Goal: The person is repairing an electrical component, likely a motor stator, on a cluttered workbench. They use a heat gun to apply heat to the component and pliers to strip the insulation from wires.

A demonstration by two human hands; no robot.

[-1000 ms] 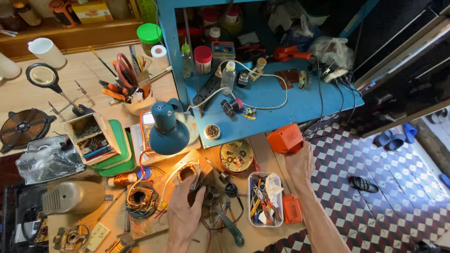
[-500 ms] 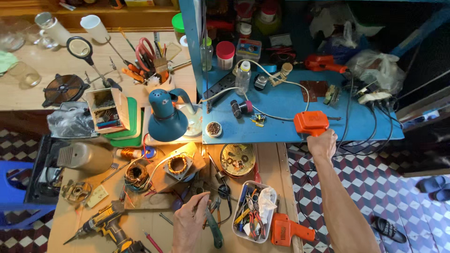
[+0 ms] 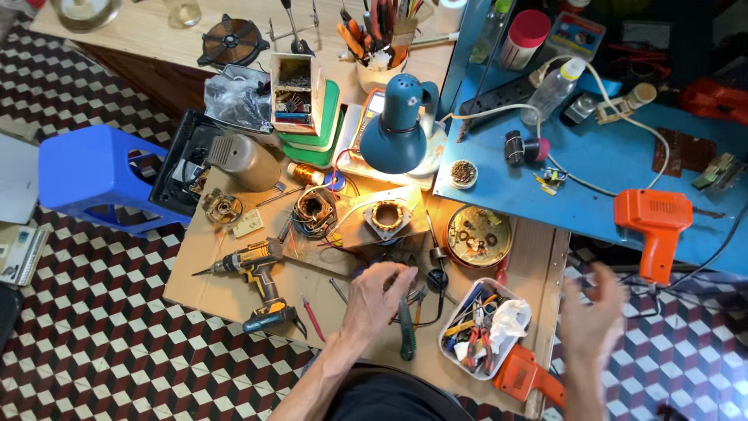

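Orange gun [image 3: 653,222] lay on the blue table [image 3: 600,168], grip pointing toward the person, just beyond the right hand [image 3: 592,313] and apart from it. Half a second earlier that hand had been on the gun; it had since let go and drawn back, so the gun was set down and lying unsupported. The right hand was motion-blurred, fingers loosely spread, palm open, holding nothing.

The left hand [image 3: 379,295] rested palm-down on the bench [image 3: 234,292], as in the earlier pictures. Its fingers curled lightly over dark wires and small tools; whether it gripped any of them could not be told. Green-handled pliers [image 3: 407,334] lay just to its right. A stator [image 3: 387,218] sat directly beyond it under the lit lamp [image 3: 399,129]. A round tin [image 3: 478,235] of small parts stood beyond and to the right. A clear tray [image 3: 485,327] of hand tools lay between the two hands, with a second orange tool [image 3: 523,376] just nearer the person. A yellow drill [image 3: 255,269] lay to the left of the left hand.

The bench was paper-covered and crowded. The floor [image 3: 101,351] was chequered tile. A blue stool [image 3: 93,178] stood well to the left.
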